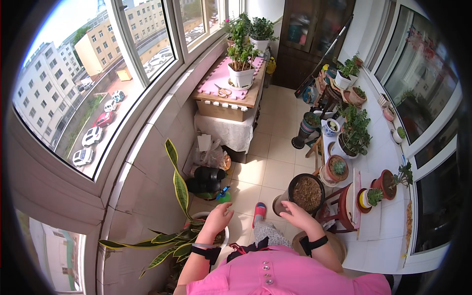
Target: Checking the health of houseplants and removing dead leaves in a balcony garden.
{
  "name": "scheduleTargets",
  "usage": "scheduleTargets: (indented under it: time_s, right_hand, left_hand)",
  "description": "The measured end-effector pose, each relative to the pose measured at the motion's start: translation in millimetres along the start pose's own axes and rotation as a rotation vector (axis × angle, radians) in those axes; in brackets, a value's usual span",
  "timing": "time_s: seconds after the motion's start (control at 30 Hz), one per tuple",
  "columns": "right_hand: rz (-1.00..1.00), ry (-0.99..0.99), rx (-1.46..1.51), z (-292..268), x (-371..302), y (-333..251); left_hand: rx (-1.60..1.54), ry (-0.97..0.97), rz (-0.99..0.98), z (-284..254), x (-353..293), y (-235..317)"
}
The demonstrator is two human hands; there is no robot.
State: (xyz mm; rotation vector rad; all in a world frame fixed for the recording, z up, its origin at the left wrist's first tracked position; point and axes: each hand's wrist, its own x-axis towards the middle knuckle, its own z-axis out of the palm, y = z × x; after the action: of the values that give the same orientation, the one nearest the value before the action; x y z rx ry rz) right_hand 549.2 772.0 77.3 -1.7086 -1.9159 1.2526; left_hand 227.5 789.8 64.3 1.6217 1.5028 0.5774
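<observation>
My left hand [218,217] is held out in front of me with its fingers stretched and nothing in it. It hangs over the white pot [226,237] of a snake plant [182,195], whose yellow-edged leaves spread to the left. My right hand [298,217] is also empty, fingers apart, beside a tall dark pot [291,189] filled with brown soil [309,192]. Whether its fingertips touch that pot's wall I cannot tell. Each wrist wears a black band.
A green spray bottle [223,196] stands by black round containers [206,180] at left. Potted plants [354,132] line the right side, near a red stool [344,209]. Ahead, scissors [222,91] lie on a pink mat beside a white-potted plant [241,76]. Windows run along the left.
</observation>
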Motion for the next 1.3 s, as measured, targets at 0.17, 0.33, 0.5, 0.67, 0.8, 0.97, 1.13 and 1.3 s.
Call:
scheduleTargets:
  time_s: [0.17,0.33,0.5,0.67,0.8,0.97,1.13,1.3]
  right_hand:
    - [0.008,-0.028,-0.076,-71.6,79.7,26.7]
    - [-0.014,0.174,-0.023,-140.4,155.5,31.1]
    - [-0.013,0.177,0.039,-168.5,216.5,32.9]
    - [0.048,0.249,0.151,-176.7,266.1,43.2]
    - [0.087,0.289,0.203,-198.7,309.5,39.6]
    - [0.073,0.219,0.051,-236.0,373.9,10.4]
    - [0.004,0.197,0.027,-248.1,443.5,-44.1]
    - [-0.038,0.080,0.089,-259.3,491.2,-54.4]
  left_hand:
    - [0.018,-0.009,-0.026,-2.3,103.4,23.9]
    - [0.158,0.054,0.101,-15.0,200.0,76.6]
    - [0.219,0.077,0.231,-24.0,275.7,93.5]
    - [0.218,0.074,0.223,-46.8,345.1,92.4]
    - [0.210,0.082,0.204,-72.8,401.0,84.6]
    - [0.166,0.145,0.176,-100.0,463.1,82.5]
    - [0.082,0.216,0.181,-122.9,499.7,80.1]
    - [0.094,0.317,0.165,-131.8,534.5,84.3]
